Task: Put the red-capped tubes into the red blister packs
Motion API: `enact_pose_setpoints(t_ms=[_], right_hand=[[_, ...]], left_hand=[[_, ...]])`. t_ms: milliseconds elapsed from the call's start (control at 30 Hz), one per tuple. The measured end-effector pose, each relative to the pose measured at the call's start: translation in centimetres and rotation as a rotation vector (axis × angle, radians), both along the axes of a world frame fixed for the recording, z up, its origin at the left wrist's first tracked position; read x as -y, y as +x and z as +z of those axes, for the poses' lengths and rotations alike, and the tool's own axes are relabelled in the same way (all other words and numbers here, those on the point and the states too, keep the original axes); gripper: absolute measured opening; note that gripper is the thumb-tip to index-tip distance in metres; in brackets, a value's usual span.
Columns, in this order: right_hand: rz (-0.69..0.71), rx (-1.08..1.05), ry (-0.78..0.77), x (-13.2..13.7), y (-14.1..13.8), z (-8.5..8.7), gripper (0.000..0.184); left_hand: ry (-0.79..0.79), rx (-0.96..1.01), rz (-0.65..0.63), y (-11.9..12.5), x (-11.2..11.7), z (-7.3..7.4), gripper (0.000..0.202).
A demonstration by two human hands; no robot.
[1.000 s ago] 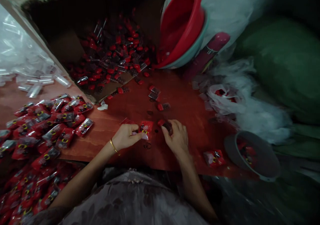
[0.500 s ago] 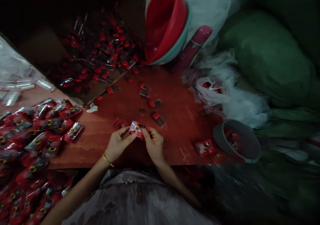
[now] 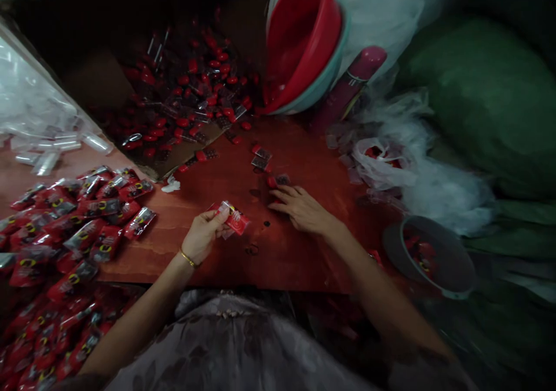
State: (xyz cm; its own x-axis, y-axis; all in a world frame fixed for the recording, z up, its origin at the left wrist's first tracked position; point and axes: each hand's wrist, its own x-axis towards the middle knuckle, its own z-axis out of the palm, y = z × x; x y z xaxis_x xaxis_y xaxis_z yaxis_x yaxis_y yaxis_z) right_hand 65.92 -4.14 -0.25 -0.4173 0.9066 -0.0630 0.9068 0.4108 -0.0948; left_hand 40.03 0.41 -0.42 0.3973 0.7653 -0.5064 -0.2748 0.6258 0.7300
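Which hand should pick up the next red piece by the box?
Right. The right hand already lies with its fingertips at the loose red piece, while the left hand is busy holding a packet.

Looks like a small home packing workshop, pretty dim. The red wooden counter [image 3: 304,246] is the anchor: left of it there's a big heap of sealed red packets [image 3: 56,246], behind it an open cardboard box [image 3: 174,107] full of loose red pieces. Stacked plastic basins [image 3: 304,49] lean at the counter's back edge, and stuffed green sacks [image 3: 486,101] sit off to its right.
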Motion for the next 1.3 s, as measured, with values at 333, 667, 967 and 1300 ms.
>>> enact_pose_setpoints(t_ms=[333,667,967,1300], right_hand=[[-0.313,-0.127,0.062,3.6,1.2,-1.6,0.022],[-0.818,-1.101,0.066,8.5,-9.9,-1.9,0.022],[-0.818,-1.175,0.001,8.0,-12.0,-2.4,0.023],[-0.788,-1.082,0.031,7.5,-12.3,-2.9,0.022]], left_hand=[[-0.053,0.008,-0.048,0.0,0.0,-0.1,0.038],[0.067,-0.078,0.15,1.5,0.9,0.0,0.041],[0.251,-0.115,0.149,1.4,1.4,-0.7,0.034],[0.365,-0.181,0.131,1.2,1.4,-1.0,0.027]])
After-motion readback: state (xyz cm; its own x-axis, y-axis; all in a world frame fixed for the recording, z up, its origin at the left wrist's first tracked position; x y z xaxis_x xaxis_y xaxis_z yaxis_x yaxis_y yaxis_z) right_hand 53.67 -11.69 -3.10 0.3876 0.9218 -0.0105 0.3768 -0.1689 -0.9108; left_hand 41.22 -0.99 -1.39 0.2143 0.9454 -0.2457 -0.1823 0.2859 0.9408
